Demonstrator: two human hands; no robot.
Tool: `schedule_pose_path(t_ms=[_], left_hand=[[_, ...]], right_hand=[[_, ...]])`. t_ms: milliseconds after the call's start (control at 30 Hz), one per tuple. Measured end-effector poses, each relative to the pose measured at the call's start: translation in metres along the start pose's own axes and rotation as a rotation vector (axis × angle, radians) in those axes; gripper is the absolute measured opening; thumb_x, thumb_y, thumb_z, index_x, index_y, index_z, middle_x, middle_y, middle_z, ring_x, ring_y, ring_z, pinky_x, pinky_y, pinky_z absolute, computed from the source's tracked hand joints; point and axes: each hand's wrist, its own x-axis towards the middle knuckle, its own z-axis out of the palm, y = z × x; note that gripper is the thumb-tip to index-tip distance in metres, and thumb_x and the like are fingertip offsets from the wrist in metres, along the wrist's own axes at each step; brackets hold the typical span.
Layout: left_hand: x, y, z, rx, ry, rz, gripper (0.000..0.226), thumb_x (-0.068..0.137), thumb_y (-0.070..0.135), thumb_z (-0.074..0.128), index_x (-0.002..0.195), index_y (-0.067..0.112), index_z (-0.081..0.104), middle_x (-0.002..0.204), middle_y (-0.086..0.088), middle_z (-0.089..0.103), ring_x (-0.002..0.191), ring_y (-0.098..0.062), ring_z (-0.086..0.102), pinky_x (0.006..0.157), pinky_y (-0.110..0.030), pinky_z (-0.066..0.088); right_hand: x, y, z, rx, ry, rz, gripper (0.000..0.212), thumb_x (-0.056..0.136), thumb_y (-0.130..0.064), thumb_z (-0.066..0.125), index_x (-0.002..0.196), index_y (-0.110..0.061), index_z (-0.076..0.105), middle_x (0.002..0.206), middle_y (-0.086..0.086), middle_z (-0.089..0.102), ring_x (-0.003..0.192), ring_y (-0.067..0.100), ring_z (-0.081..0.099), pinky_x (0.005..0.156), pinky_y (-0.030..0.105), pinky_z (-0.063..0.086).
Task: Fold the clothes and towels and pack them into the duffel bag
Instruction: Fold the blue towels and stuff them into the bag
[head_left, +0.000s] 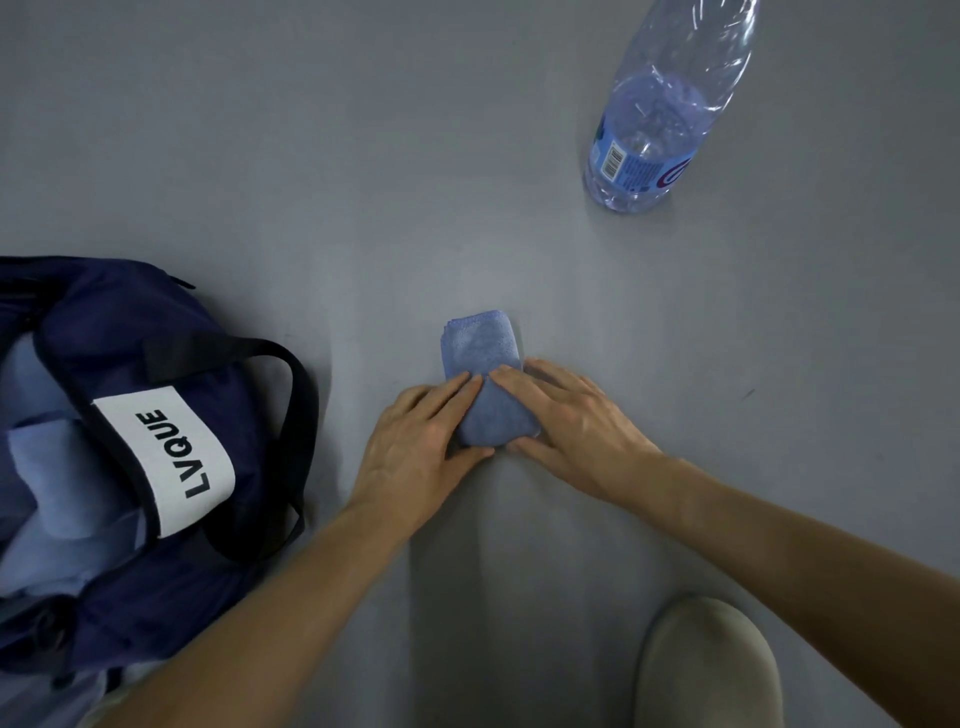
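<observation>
A small blue towel lies on the grey surface in the middle, with its near end rolled or folded up. My left hand grips that near end from the left, thumb underneath. My right hand grips it from the right, fingers over the top. A navy duffel bag with a white "LVQUE" label stands open at the left. Light blue cloth shows inside it.
A clear plastic water bottle with a blue label stands at the back right. A beige rounded object, perhaps a shoe tip, is at the bottom right. A grey surface lies under everything.
</observation>
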Motion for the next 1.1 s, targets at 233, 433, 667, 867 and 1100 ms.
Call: schedule_pose_path(t_ms=[233,433,667,867,1100], left_hand=[[0.009,0.01,-0.034,-0.331,-0.248,-0.233,0.024,0.088,0.049,0.067,0.109,0.037,0.066,0.101,0.018,0.064,0.091,-0.001,0.061,0.081,-0.026,0.051],[0.014,0.006,-0.032,-0.398,-0.346,-0.374,0.024,0.092,0.056,0.061,0.098,0.033,0.064,0.085,0.012,0.067,0.079,-0.007,0.063,0.069,-0.026,0.047],[0.016,0.007,-0.023,-0.41,-0.123,-0.627,0.043,0.082,0.071,0.06,0.097,0.031,0.056,0.084,0.01,0.068,0.079,-0.013,0.066,0.074,-0.037,0.056],[0.012,0.027,-0.021,-0.797,-0.077,-0.918,0.043,0.088,0.06,0.064,0.103,0.02,0.06,0.081,0.0,0.076,0.076,-0.018,0.075,0.079,-0.045,0.062],[0.025,0.047,-0.03,-1.398,0.127,-0.978,0.061,0.091,0.019,0.072,0.143,0.023,0.041,0.128,-0.012,0.065,0.11,-0.024,0.069,0.08,-0.027,0.059]], right_hand=[[0.006,-0.007,-0.016,0.257,-0.159,0.171,0.045,0.085,-0.05,0.065,0.125,-0.039,0.049,0.123,-0.009,0.058,0.118,0.01,0.049,0.097,0.029,0.044],[0.01,-0.015,-0.012,0.167,-0.012,0.06,0.056,0.085,-0.046,0.072,0.134,-0.024,0.055,0.122,-0.008,0.06,0.117,0.013,0.051,0.098,0.029,0.045],[0.031,-0.007,-0.014,0.13,-0.048,0.097,0.054,0.082,-0.055,0.067,0.123,-0.02,0.06,0.126,-0.003,0.059,0.119,0.02,0.052,0.1,0.04,0.046],[0.06,-0.014,-0.023,0.162,-0.241,0.285,0.04,0.084,-0.052,0.068,0.109,-0.024,0.053,0.12,-0.007,0.05,0.107,0.022,0.057,0.081,0.031,0.04],[0.061,-0.019,-0.017,0.552,-0.181,0.49,0.054,0.081,-0.043,0.079,0.12,-0.019,0.051,0.104,-0.001,0.06,0.097,0.021,0.062,0.079,0.034,0.05]])
